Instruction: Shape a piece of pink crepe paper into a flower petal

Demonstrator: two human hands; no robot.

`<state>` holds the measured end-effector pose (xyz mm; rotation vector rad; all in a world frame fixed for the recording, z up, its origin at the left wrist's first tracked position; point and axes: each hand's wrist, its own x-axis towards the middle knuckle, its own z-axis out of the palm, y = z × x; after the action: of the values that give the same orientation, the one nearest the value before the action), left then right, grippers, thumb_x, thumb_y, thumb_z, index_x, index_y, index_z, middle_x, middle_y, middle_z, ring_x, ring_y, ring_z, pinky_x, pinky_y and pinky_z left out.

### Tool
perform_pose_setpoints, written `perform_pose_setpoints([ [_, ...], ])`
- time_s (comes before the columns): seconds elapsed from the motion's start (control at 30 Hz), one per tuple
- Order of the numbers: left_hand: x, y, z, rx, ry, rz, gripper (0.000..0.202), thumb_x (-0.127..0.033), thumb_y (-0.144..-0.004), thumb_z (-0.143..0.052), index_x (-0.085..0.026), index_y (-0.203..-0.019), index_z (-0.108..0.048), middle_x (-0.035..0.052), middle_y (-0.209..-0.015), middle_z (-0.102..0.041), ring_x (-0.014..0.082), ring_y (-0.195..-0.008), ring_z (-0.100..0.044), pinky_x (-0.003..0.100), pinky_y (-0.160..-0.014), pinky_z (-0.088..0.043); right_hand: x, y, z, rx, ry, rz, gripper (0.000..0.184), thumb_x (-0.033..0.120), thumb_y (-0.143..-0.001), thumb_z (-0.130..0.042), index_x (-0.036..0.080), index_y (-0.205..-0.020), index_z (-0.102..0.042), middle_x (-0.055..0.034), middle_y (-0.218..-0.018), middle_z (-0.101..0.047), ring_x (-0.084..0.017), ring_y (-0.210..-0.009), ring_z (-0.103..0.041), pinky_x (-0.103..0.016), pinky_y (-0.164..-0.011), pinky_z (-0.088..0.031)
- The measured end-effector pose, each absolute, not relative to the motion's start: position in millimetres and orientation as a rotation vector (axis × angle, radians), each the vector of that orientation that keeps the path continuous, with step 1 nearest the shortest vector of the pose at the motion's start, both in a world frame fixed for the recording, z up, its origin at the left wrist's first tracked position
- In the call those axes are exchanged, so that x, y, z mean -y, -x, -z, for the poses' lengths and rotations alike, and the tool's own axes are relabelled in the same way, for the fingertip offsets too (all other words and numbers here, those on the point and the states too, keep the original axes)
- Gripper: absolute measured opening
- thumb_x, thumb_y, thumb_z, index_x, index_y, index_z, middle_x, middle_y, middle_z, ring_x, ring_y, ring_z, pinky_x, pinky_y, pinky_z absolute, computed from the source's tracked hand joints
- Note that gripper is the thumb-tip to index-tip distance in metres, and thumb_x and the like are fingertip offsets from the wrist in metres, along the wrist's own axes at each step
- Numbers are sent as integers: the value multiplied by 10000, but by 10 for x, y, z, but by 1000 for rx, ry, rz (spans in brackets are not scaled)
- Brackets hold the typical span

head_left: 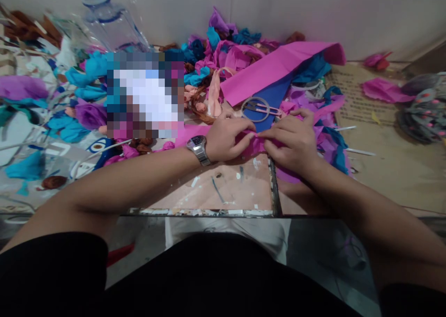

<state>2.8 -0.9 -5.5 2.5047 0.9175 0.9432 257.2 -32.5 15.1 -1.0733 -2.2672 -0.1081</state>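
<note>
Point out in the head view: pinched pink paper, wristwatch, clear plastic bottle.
Pinched pink paper (257,148): head view, on its crumpled lower part.
Wristwatch (197,142): head view, on the dial.
Clear plastic bottle (114,28): head view, on the body, below the cap.

paper (257,146): pink | sheet (278,91): deep blue | ring (258,121): grey | watch (199,150): silver | cardboard (393,154): brown, dark print

The ring (255,121) lies behind the hands (228,138) (294,138), between the bottle (111,26) at back left and cardboard (390,149) at right.
</note>
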Motion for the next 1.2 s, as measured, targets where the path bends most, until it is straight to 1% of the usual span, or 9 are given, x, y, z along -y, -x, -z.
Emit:
perform_pose_setpoints([
  [0.13,14,-32,45,-915,-2507,-905,369,-456,-1110,-517,-220,-1188,-789,86,-1182,-887,271,-1049,-799,512,-1062,-431,333,-2565,-159,2254,1079,72,214,334,-1081,-681,344,-1018,-885,-16,-930,-840,-242,-966,-756,-626,-1214,-436],
  [0.33,12,-30,49,-902,-2510,-933,371,-459,-1121,-509,-221,-1130,-794,65,-1092,-879,254,-985,-788,504,-1046,-424,324,-2568,-135,2245,1050,49,209,329,-1066,-695,341,-998,-891,-17,-920,-833,-231,-928,-748,-607,-1214,-444],
  [0.47,9,-30,50,-902,-2522,-893,362,-476,-1106,-543,-216,-1126,-794,65,-1085,-882,256,-985,-784,502,-1046,-417,310,-2572,-125,2219,971,66,216,302,-1062,-689,348,-994,-889,-1,-905,-821,-217,-886,-738,-587,-1189,-447],
  [0.6,9,-32,58,-901,-2548,-895,361,-521,-1087,-594,-220,-1105,-792,56,-1040,-876,264,-961,-776,494,-1014,-411,308,-2575,-128,2225,981,48,209,289,-1050,-683,342,-1003,-880,-1,-892,-817,-227,-894,-741,-586,-1173,-449],
  [0.67,7,-30,65,-896,-2552,-898,345,-505,-1086,-592,-224,-1109,-791,55,-1044,-875,263,-958,-771,490,-1004,-414,313,-2572,-132,2234,1007,34,205,285,-1044,-679,340,-1005,-873,0,-899,-824,-232,-905,-745,-588,-1174,-448],
  [0.8,1,-27,72,-882,-2537,-882,346,-462,-1116,-530,-231,-1116,-788,58,-1029,-872,245,-919,-755,488,-1006,-427,322,-2561,-134,2231,990,30,223,261,-1061,-655,339,-1050,-864,7,-889,-824,-231,-915,-750,-574,-1164,-443],
  [0.97,-2,-29,84,-845,-2552,-894,355,-449,-1130,-502,-234,-1051,-774,46,-902,-839,227,-825,-720,476,-979,-442,320,-2555,-116,2251,1019,-7,201,290,-1090,-645,312,-1074,-844,-1,-895,-821,-237,-919,-748,-542,-1123,-434],
  [1.07,-6,-29,95,-827,-2576,-900,343,-436,-1125,-507,-231,-1022,-763,38,-869,-825,215,-788,-700,469,-969,-440,316,-2554,-96,2252,1022,-59,212,288,-1093,-630,305,-1093,-841,-5,-924,-834,-242,-933,-753,-527,-1105,-434],
  [1.2,-9,-30,95,-833,-2603,-870,325,-418,-1106,-524,-228,-957,-741,38,-811,-792,213,-763,-679,455,-937,-436,295,-2559,-69,2267,992,-134,215,296,-1092,-619,285,-1088,-834,-19,-948,-848,-236,-922,-760,-500,-1085,-474],
])
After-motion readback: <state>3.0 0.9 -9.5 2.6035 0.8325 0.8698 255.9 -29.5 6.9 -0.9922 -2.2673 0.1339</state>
